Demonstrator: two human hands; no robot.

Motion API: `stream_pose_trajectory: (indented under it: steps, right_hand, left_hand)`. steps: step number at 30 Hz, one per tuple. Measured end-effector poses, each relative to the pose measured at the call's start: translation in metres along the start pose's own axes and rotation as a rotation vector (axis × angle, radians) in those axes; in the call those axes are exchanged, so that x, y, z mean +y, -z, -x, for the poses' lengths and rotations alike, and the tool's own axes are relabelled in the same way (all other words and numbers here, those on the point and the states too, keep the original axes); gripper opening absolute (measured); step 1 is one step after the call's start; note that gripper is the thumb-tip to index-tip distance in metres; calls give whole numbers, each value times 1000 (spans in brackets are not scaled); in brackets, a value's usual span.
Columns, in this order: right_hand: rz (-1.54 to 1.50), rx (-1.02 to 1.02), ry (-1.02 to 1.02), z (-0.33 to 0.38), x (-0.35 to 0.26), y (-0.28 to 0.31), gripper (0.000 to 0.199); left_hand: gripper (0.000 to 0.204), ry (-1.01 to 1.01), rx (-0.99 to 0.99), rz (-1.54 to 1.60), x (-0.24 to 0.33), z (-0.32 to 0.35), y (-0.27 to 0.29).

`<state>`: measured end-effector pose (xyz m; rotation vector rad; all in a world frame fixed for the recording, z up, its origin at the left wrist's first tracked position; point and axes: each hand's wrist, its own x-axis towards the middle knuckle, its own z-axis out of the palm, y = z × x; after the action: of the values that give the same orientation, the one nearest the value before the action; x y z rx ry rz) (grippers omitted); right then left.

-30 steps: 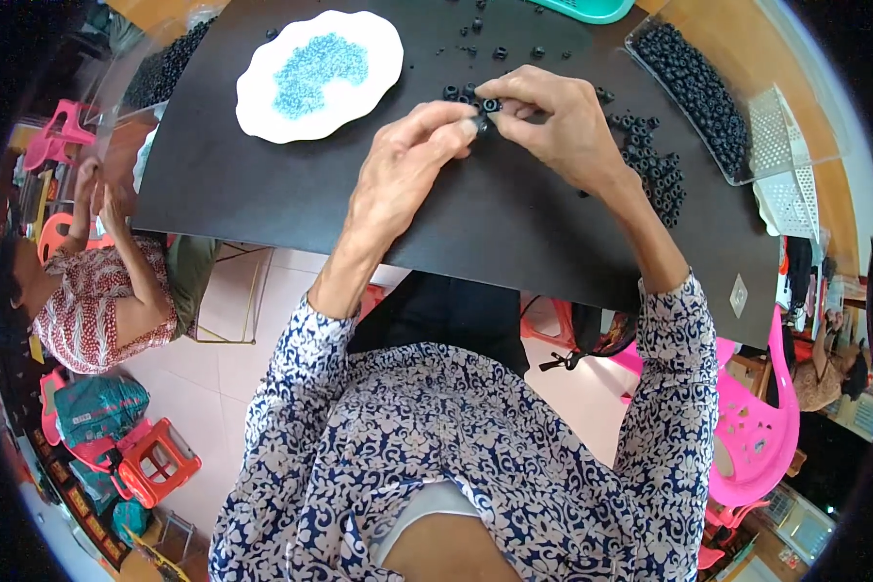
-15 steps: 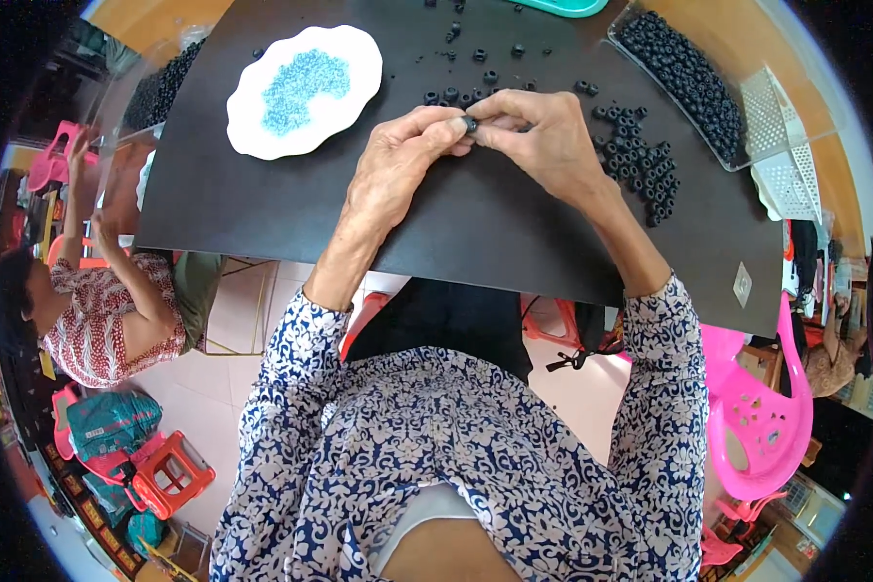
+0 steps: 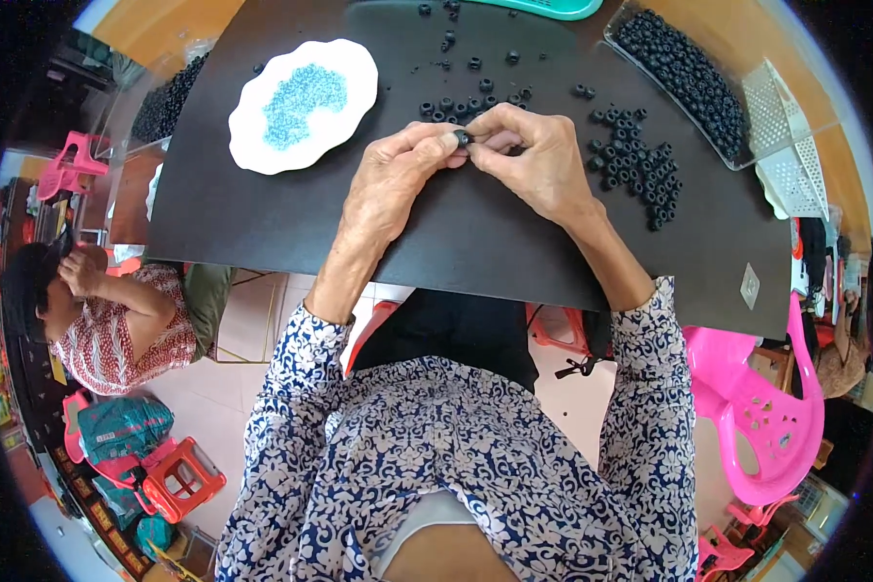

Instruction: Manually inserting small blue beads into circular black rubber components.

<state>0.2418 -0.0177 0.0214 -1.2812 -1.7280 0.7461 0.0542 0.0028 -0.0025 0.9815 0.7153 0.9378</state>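
Observation:
Over the dark table, my left hand [image 3: 390,184] is closed, pinching a small black ring-shaped bead [image 3: 462,138] between thumb and fingers. My right hand [image 3: 543,170] meets it from the other side, thumb and forefinger pressed together at the bead's right edge. Anything else between those right fingertips is too small or hidden to make out. Loose black beads [image 3: 485,85] lie just beyond my fingers. A larger cluster of the same beads [image 3: 640,165] spreads to the right of my right hand. Left of my hands, a white scalloped plate [image 3: 249,141] holds tiny light-blue beads [image 3: 304,102].
A clear bin of black beads [image 3: 684,82] stands at the far right beside a white perforated basket [image 3: 786,136]. The rim of a green tray [image 3: 563,10] shows at the far edge. Another person [image 3: 126,320] sits at left. A pink chair [image 3: 766,417] is at right.
My hands stay together at the black bead, which seems slightly turned. The person at left has brought their raised hands to their head. The whole view has shifted a little.

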Motion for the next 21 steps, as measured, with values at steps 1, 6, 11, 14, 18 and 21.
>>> stream_pose_trajectory:
  steps: [1,6,11,14,18,21]
  right_hand:
    - [-14,6,28,0,1,0,15]
    - [13,31,60,-1,3,0,19]
    - [-7,8,90,0,3,1,17]
    - [-27,-20,41,0,-1,5,16]
    - [-90,-32,12,0,0,9,15]
    - [-65,-40,41,0,5,10,15]
  left_hand:
    - [27,9,-17,1,1,0,-2]
    - [27,-22,6,13,5,1,-3]
    - [28,-46,-26,-3,-1,2,2]
    - [29,-44,-25,34,-2,2,2]
    - [29,-64,23,35,0,0,6]
    - [31,-9,-75,132,2,-2,-4]
